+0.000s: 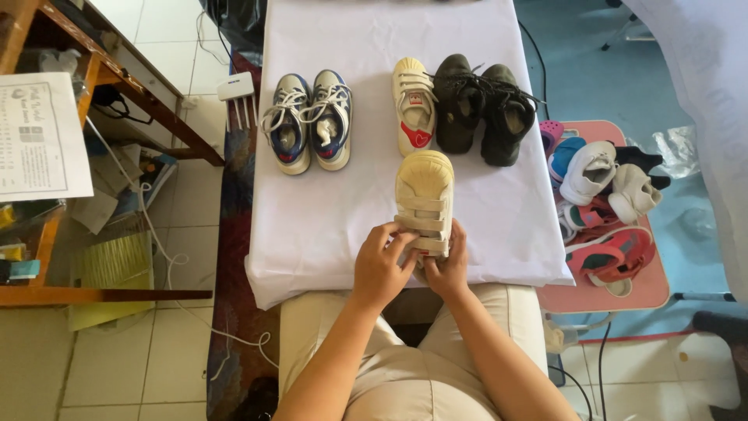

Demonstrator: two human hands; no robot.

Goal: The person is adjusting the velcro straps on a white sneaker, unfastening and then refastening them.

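I have both hands on the cream strap shoe (425,199), which lies on the white-covered tabletop (335,218) with its toe pointing away from me. My left hand (382,265) is closed on the shoe's heel end, fingers pressed on the nearest strap. My right hand (448,265) grips the same heel end from the other side, thumb against the strap.

Just beyond the cream strap shoe sits its mate with red patches (414,105). Beside that mate, on the right, stands a pair of black lace-up shoes (483,105). Farther left of the cream strap shoe sits a blue and white pair of sneakers (308,121). Right of the cream strap shoe, off the tabletop, a pink stool (623,292) carries a heap of small shoes (604,199).
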